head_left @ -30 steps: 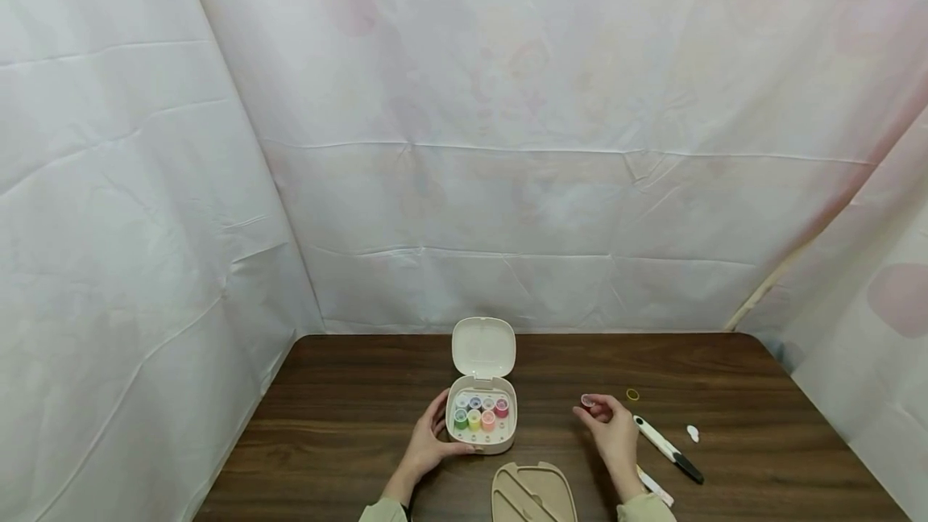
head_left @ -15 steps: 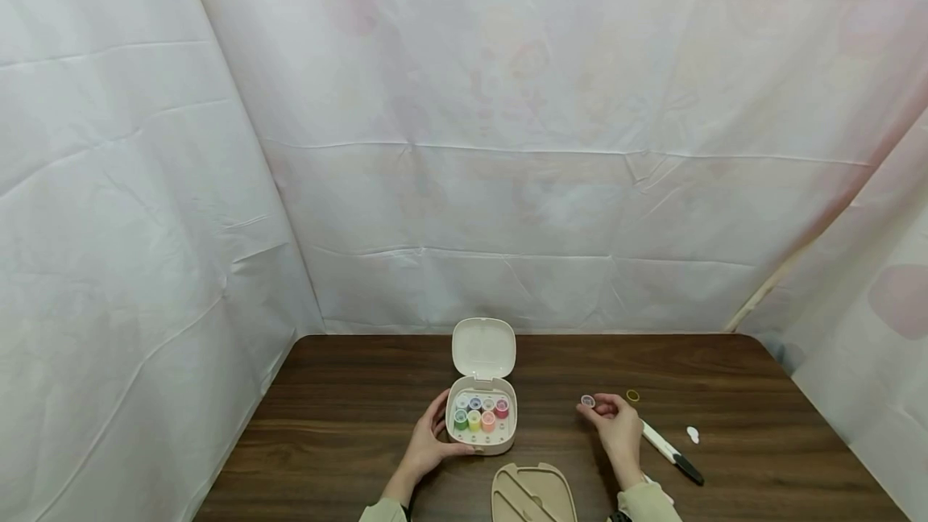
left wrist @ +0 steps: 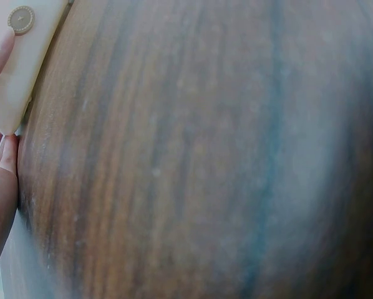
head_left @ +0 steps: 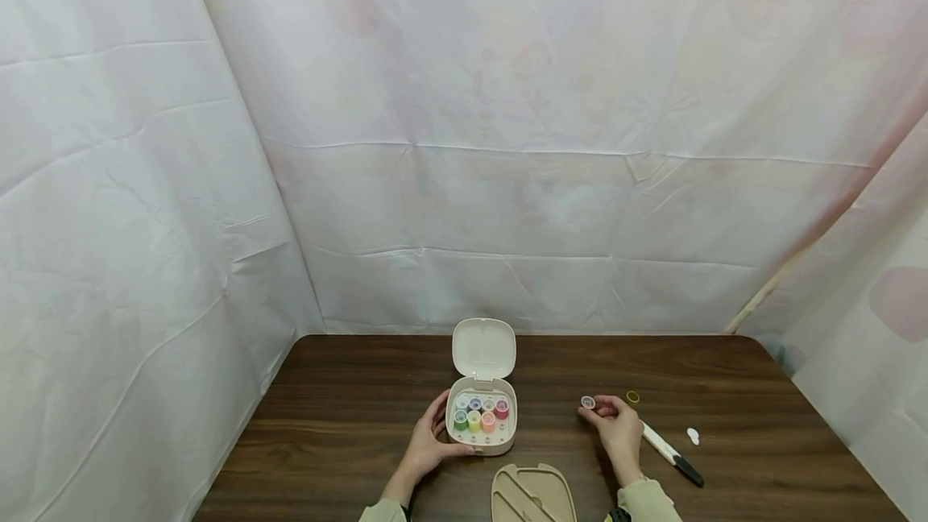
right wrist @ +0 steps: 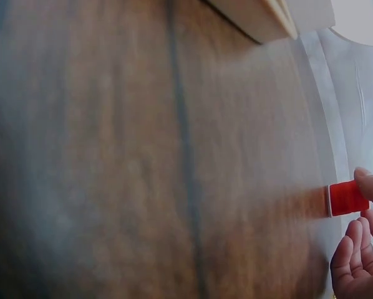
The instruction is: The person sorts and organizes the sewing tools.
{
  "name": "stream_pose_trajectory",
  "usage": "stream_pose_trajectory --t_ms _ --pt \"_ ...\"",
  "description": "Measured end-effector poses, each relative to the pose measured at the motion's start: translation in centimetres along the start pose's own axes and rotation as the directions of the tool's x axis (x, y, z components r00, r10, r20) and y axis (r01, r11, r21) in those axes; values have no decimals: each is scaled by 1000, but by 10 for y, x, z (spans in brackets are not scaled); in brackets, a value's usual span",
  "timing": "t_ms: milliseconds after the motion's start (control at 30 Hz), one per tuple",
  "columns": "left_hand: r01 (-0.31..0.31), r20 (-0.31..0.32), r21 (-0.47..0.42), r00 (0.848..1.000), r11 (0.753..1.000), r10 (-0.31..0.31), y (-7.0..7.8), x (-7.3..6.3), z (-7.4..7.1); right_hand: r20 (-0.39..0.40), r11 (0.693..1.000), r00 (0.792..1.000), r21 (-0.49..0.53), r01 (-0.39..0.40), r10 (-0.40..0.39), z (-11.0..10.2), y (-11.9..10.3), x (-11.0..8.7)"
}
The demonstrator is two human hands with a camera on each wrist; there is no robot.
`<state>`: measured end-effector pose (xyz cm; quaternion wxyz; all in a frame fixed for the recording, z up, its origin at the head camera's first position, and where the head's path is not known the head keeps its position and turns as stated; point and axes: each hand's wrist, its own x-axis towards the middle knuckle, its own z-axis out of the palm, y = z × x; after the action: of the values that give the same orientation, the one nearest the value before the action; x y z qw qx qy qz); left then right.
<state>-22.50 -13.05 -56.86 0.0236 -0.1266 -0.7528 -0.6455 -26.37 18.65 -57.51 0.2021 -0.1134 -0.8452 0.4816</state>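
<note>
Right hand (head_left: 616,432) pinching red spool (right wrist: 348,198) by its side; left hand (head_left: 428,444), further left, gripping box (head_left: 496,449). Probably best keeping pinch light, spool's end uncovered, box steady.

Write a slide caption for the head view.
Left hand gripping an open box of spools; right hand pinching another spool beyond its right side.
</note>
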Motion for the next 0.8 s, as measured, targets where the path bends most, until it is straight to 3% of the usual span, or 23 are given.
stream_pose_trajectory --t_ms 100,333,533,800 --pt "18 3 -3 1000 1000 -18 -2 0 0 3 1000 1000 -8 0 0 1 1 0" --pt "32 -11 8 999 999 -32 -31 6 -2 10 1000 1000 -1 1 -1 1 1 1" --pt "-9 -10 19 1000 1000 9 -31 6 -2 6 1000 1000 13 5 -6 3 1 1" --pt "36 -14 3 999 999 -36 -33 7 -1 15 999 999 -5 40 -40 0 -2 -3"
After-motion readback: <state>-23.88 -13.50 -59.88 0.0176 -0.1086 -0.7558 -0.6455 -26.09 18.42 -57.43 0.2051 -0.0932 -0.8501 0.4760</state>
